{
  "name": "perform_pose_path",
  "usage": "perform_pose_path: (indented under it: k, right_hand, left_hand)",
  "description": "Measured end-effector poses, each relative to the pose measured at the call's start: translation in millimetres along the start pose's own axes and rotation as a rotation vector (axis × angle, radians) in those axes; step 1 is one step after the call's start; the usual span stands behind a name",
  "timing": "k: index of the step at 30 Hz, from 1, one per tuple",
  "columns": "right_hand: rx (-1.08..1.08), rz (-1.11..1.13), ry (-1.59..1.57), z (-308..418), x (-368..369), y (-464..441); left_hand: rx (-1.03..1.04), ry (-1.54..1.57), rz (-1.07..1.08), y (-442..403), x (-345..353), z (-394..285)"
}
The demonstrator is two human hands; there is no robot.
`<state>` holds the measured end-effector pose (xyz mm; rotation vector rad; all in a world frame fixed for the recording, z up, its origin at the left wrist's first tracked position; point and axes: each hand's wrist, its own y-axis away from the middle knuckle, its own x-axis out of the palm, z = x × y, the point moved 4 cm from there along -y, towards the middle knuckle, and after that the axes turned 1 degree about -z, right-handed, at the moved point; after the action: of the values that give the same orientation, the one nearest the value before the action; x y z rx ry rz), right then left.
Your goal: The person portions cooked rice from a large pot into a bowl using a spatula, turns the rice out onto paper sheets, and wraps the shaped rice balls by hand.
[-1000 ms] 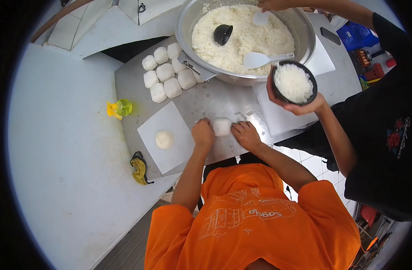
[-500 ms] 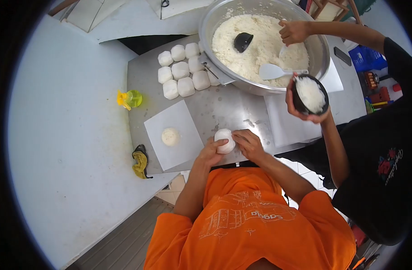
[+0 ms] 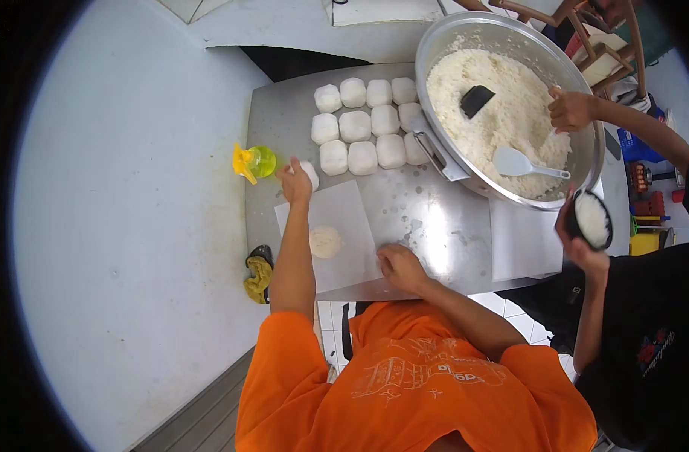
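At the far left of the metal table (image 3: 450, 226) lies a crumpled mustard-and-black cloth item (image 3: 259, 279). Further up stands a clear bottle of yellow-green liquid with a yellow pump (image 3: 262, 161). Just beside it, the left hand (image 3: 295, 182) grasps a white, rounded wrapped packet (image 3: 309, 175), near the lower-left end of the packet rows. Its forearm crosses above a white paper sheet (image 3: 348, 218) bearing a round, pale rice mound (image 3: 326, 241). Beyond, similar white packets (image 3: 355, 126) form three rows of four, the right-hand ones partly behind the pot's handle.

The right hand (image 3: 401, 267) is loosely clenched by the sheet's right edge; contact with the paper cannot be told. On the orange shirt (image 3: 427, 392), with its pale line drawing, "ag" can be read; a fold hides other letters.

To the right, a large round metal pot (image 3: 465, 162) of white rice (image 3: 510, 105) holds a black cup (image 3: 476, 101) and a white plastic paddle (image 3: 519, 163). Below it lie white sheets (image 3: 521, 245). A co-worker's one hand (image 3: 573, 111) reaches into the pot; the other hand (image 3: 587, 256) holds a tilted black bowl of rice (image 3: 591, 220). Script beside the red floral print on the black shirt (image 3: 623, 339) is illegible.
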<state>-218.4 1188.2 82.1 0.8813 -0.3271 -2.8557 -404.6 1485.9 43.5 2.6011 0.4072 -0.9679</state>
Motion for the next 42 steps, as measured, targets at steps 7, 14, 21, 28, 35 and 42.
perform_pose_path:
  k: [7, 14, 21, 28, 35, 42]
  right_hand:
    - [-0.413, 0.199, 0.477, 30, 46, 21]
    - [-0.332, 0.154, 0.515, -31, 11, 77]
    - [-0.313, 0.014, 0.634, -75, 0, 162]
    - [-0.253, -0.333, 0.23, -80, -23, 172]
    - [-0.018, -0.463, 0.181, -82, -42, 69]
    - [0.057, -0.615, 0.241, -84, -61, 38]
  left_hand:
    - [0.245, -0.206, -0.091, -35, 21, -29]
    - [0.986, -0.083, -0.152, 174, -107, 11]
    - [0.954, -0.513, 0.43, 356, -92, 145]
    - [1.017, -0.252, 0.298, 336, -102, 134]
    - [0.517, -0.051, 0.305, 232, -46, 86]
    - [0.438, -0.22, 0.119, 350, -13, 51]
